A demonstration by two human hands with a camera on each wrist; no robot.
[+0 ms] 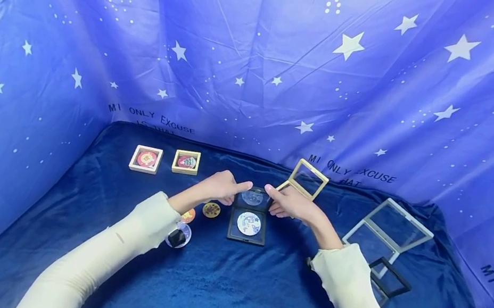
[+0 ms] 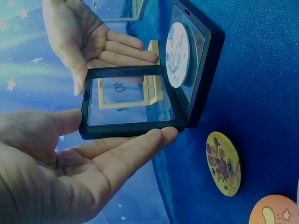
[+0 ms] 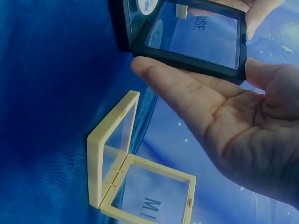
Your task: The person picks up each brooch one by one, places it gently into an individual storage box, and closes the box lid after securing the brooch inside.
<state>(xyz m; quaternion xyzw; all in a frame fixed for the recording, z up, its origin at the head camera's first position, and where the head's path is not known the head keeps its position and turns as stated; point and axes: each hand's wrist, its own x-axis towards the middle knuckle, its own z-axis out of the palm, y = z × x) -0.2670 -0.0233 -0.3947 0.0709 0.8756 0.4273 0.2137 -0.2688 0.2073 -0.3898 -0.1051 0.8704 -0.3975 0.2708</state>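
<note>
A black-framed display case (image 1: 234,235) stands unfolded on the cloth, its clear lid raised toward the back. In its lower half lies a round white-and-blue badge (image 1: 249,224). My left hand (image 1: 224,187) holds the lid's left side, thumb at the top edge and fingers along the frame. On the other side my right hand (image 1: 289,204) grips the lid the same way, thumb on the upper corner. The left wrist view shows the lid's clear window (image 2: 133,100) between both hands. A yellow badge with flowers (image 2: 223,163) lies left of the case.
An orange badge (image 2: 273,212) and a purple-rimmed badge (image 1: 179,235) lie near the left sleeve. Two small framed cases, one pinkish (image 1: 131,165) and one yellow (image 1: 183,170), sit back left. Behind my right hand stands an unfolded yellow case (image 3: 96,163); white (image 1: 410,217) and black (image 1: 398,292) ones lie right.
</note>
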